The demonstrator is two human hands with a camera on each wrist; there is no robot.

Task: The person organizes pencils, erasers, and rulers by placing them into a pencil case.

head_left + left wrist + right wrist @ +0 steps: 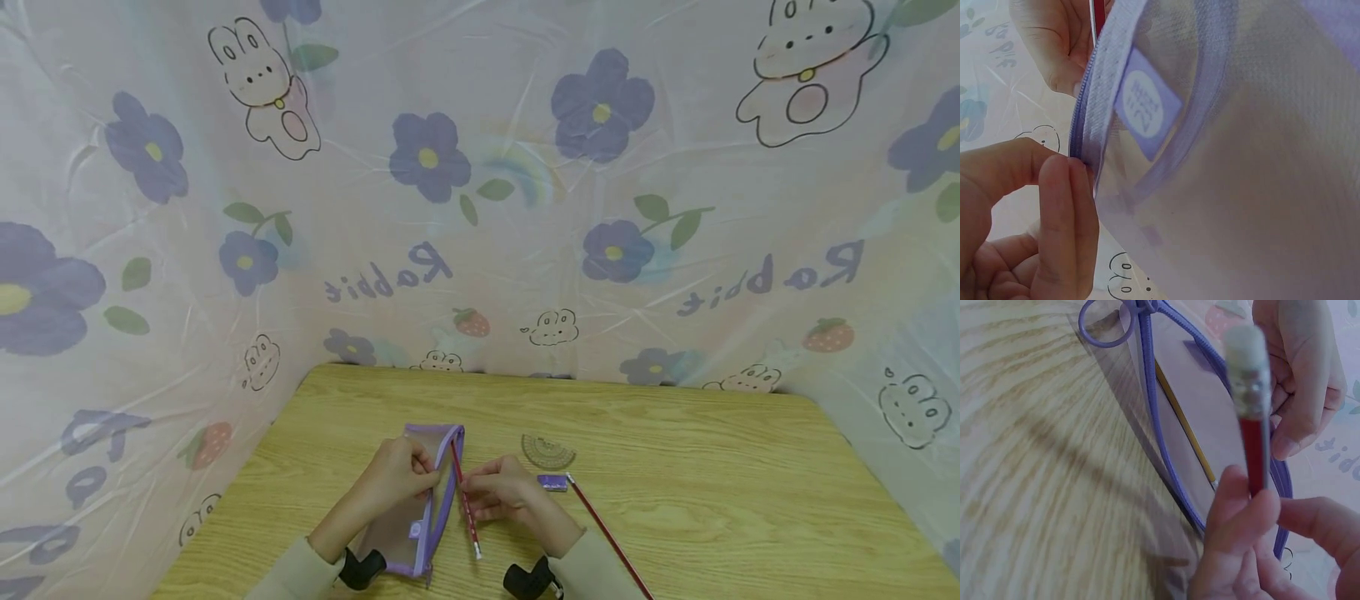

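Note:
A purple-edged mesh pencil case (397,533) lies on the table with its zipper undone. My left hand (399,473) pinches one zipper edge between thumb and fingers, holding the mouth apart. In my right hand (508,490) is a red pencil (470,527), pinched along its shaft. Its white eraser (1246,350) end points toward me, and its far end reaches into the case's opening; the tip is hard to make out. Through the gap, the right wrist view shows a yellow pencil-like stick (1186,428) inside the case. A small purple label (1147,103) hangs at the zipper edge.
Right of my right hand lie a clear protractor (547,452), a small purple block (553,482) resembling a wrapped eraser, and another red pencil (611,537). A printed curtain (510,250) surrounds the wooden table (712,483) at the back and sides.

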